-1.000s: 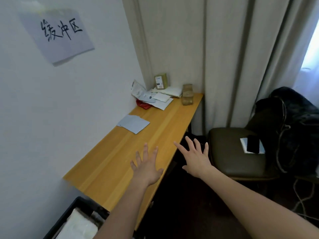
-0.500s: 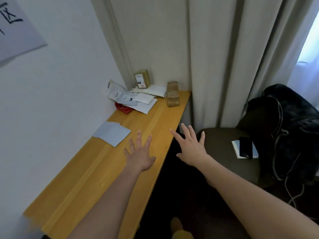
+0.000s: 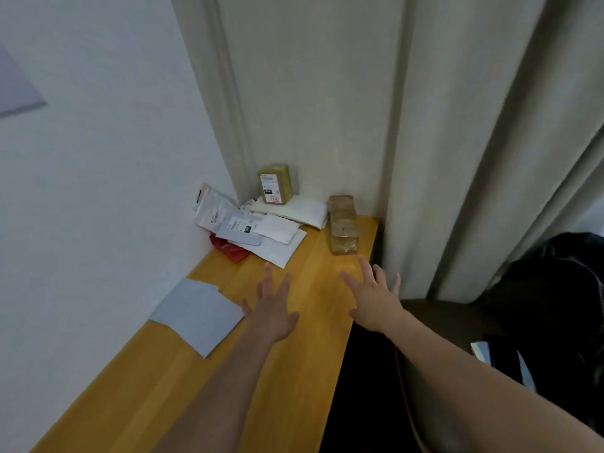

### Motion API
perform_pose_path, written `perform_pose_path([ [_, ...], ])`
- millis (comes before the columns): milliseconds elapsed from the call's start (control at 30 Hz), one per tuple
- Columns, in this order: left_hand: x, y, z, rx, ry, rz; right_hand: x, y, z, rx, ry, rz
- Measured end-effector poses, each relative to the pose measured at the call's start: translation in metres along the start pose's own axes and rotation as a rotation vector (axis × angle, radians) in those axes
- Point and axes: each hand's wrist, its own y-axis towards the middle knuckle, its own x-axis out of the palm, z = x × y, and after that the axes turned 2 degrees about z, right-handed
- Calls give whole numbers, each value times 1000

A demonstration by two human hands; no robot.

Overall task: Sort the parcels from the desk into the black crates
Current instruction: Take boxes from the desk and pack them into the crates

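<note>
A wooden desk [image 3: 202, 393] runs along the white wall to the curtain. At its far end lie several parcels: a heap of white mailers [image 3: 261, 233], a red packet [image 3: 228, 250] under them, a white padded bag [image 3: 294, 209] and a brown box with a label [image 3: 274, 184] standing on it. A long brown taped box [image 3: 342, 225] lies near the desk's right edge. A flat grey envelope [image 3: 199, 317] lies alone, nearer. My left hand [image 3: 273, 308] hovers open beside the envelope. My right hand [image 3: 372, 295] reaches, fingers spread, just short of the long box. No crate is in view.
A beige curtain [image 3: 408, 125] hangs behind and to the right of the desk. A dark chair [image 3: 451, 325] with a black bag [image 3: 562, 289] on it stands to the right. A sheet of paper [image 3: 16, 89] is stuck on the wall.
I have moved closer to the desk's far end. Both open hands have advanced toward the parcels. The black crate at the desk's near end has left the view.
</note>
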Motion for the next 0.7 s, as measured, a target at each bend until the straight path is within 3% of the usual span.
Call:
perform_pose_path([
  [467,-17,78,-101,-297,-126,37,13,171,-81,-207,-100,-267],
  [700,-38,162,-118,-482,-127,82,1,310,-107,-397,-129,-224],
])
